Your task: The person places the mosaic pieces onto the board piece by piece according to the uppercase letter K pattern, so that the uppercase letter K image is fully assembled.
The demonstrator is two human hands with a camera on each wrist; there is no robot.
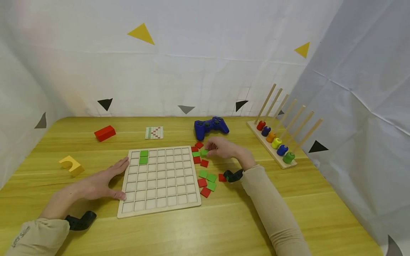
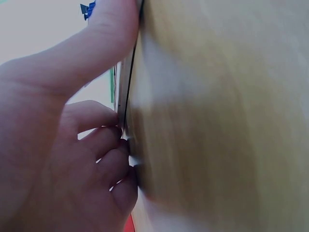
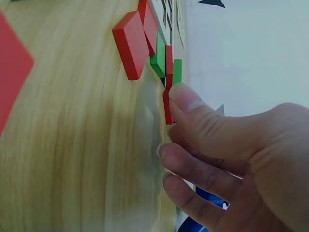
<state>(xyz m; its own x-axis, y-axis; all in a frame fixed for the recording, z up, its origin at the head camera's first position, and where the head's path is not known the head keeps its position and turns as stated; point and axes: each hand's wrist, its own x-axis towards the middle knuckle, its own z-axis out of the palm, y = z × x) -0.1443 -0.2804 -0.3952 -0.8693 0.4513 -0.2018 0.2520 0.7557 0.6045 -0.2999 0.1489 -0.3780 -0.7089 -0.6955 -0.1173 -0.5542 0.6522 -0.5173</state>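
A wooden grid board lies on the table with two green square tiles in cells near its top left. My left hand is spread along the board's left side, its thumb on the edge and its fingertips at the far left edge. Just past the board's upper right corner, my right hand pinches a green tile between thumb and index finger, the index mostly hidden behind the thumb. Under and beside those fingertips lie red tiles and another green tile.
Several loose red and green tiles are scattered right of the board. Behind it lie a small pattern card and a blue game controller. A peg rack with coloured beads stands right; a red block and yellow arch lie left.
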